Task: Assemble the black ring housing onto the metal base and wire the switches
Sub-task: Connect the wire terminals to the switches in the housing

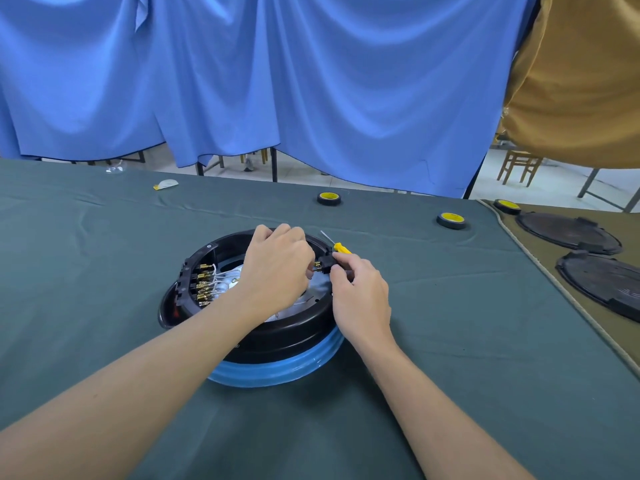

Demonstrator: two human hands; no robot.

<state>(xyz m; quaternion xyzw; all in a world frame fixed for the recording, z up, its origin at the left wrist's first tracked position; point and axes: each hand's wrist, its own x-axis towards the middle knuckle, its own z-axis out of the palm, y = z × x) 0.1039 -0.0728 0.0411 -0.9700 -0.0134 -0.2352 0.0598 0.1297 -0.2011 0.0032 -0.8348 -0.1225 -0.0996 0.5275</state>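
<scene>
Dark green cloth covers the counter (104, 254). A blue curtain (311, 81) and a tan curtain (581, 81) hang behind it, with a wooden chair (519, 166) visible beyond. Three tape rolls (329, 198) lie along the far edge, and two dark discs (568, 232) sit at far right. The black ring housing (277, 336) stands at centre, seated over a silvery metal base (318, 289) and a blue band (277, 372). A row of switches (202, 285) with brass terminals and white wires (221, 275) lines its left inner wall. Both forearms reach forward. The right hand (360, 289) pinches a small black switch (325, 265) at the housing's right rim. The left hand (277, 268) arches over the housing, its fingers (304, 258) curled toward that switch's brass terminal; whether they grip anything cannot be told. A yellow-handled screwdriver (341, 248) lies just behind the hands.
</scene>
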